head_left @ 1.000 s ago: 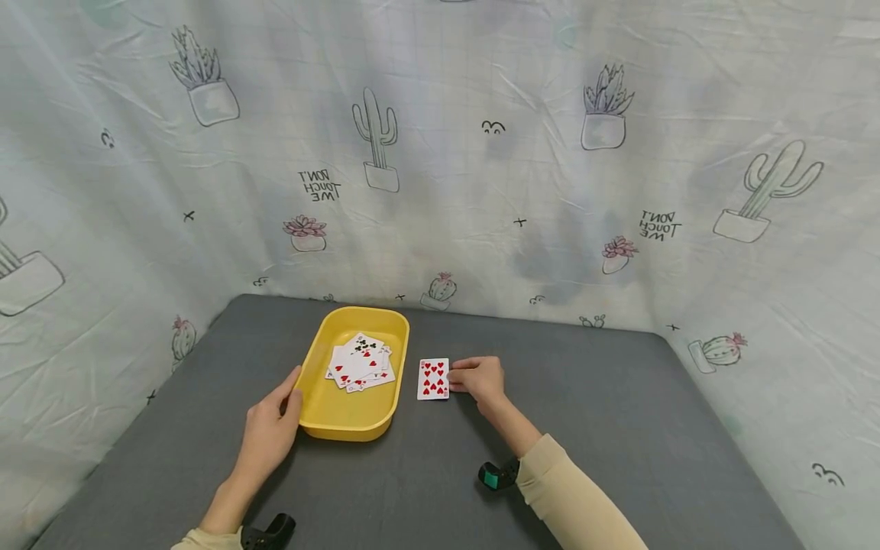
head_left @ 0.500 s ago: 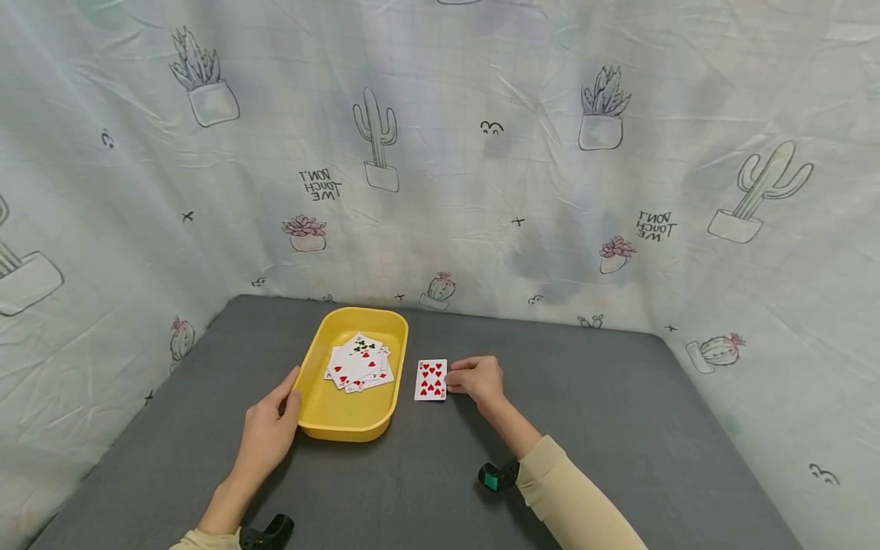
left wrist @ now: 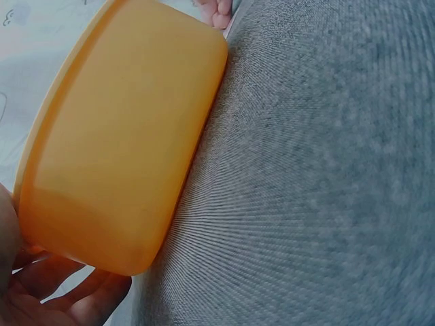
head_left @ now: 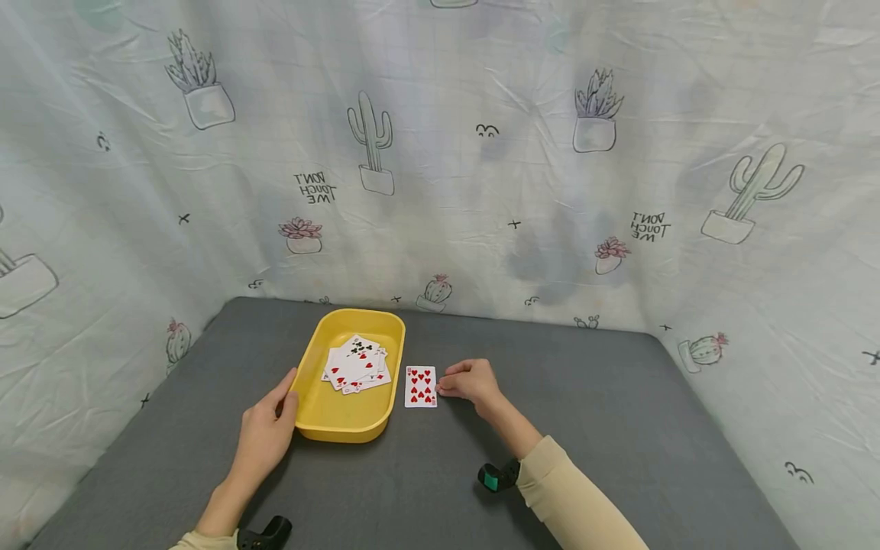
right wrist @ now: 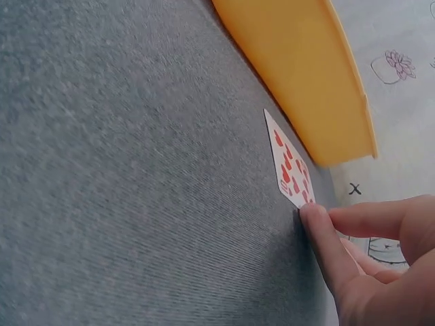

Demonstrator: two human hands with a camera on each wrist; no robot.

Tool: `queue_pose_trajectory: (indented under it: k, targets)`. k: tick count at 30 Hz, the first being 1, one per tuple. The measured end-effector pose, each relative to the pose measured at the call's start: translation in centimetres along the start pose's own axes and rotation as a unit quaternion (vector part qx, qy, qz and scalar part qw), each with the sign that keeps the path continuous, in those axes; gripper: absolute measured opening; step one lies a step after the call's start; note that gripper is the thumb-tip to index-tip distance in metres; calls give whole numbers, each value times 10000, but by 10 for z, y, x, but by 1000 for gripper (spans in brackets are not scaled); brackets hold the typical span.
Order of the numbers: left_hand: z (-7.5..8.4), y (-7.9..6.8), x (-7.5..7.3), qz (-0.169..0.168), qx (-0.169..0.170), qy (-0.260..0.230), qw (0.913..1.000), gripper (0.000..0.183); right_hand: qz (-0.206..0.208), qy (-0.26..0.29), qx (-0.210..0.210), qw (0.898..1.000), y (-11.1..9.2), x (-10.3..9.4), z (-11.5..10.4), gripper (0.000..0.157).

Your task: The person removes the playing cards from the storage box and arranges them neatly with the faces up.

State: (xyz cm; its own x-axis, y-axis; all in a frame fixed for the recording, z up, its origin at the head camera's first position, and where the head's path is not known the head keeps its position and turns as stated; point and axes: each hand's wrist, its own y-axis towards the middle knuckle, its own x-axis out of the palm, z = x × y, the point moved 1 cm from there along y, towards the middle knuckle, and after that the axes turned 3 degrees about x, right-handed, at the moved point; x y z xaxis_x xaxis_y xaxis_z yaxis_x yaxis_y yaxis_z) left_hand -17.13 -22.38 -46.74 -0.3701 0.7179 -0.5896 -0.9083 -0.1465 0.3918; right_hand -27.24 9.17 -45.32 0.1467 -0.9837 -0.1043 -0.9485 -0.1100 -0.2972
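Observation:
A yellow tray [head_left: 341,416] stands on the grey table, with a loose pile of playing cards [head_left: 354,369] face up inside. My left hand [head_left: 266,428] holds the tray's left side; in the left wrist view its fingers [left wrist: 102,299] curl around the end of the tray wall [left wrist: 129,136]. Just right of the tray is a ten of hearts playing card [head_left: 421,386], face up, low at the table surface. My right hand [head_left: 473,384] pinches this card's right edge between thumb and fingertips, as the right wrist view also shows on the card [right wrist: 289,159].
Grey cloth covers the table [head_left: 591,435], which reaches back to a pale curtain [head_left: 440,153] printed with cacti. A black band with a device [head_left: 498,476] sits on the right wrist, another [head_left: 266,533] on the left.
My right hand has slid the ten of hearts left, closer to the tray, and slightly toward me. The left hand stays on the tray. The head view has shifted a little.

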Motion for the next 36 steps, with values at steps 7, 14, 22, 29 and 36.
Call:
queue_pose_trajectory:
  k: [7,14,22,29,36]
  targets:
    - [1,0,1,19,-12,24,10000,43,-253,342,132,9990,2,0,5,30]
    - [2,0,0,14,-66,37,10000,44,102,315,-533,9980,-3,8,-7,23]
    - [3,0,0,21,-30,22,10000,43,-1213,2443,-94,9620,-20,55,-41,24]
    - [0,-1,-1,-13,26,-12,10000,44,-1690,3257,1123,9234,-25,112,-50,41]
    - [-1,-1,-1,-42,55,-31,10000,44,-553,2287,1104,9656,-13,140,-47,52]
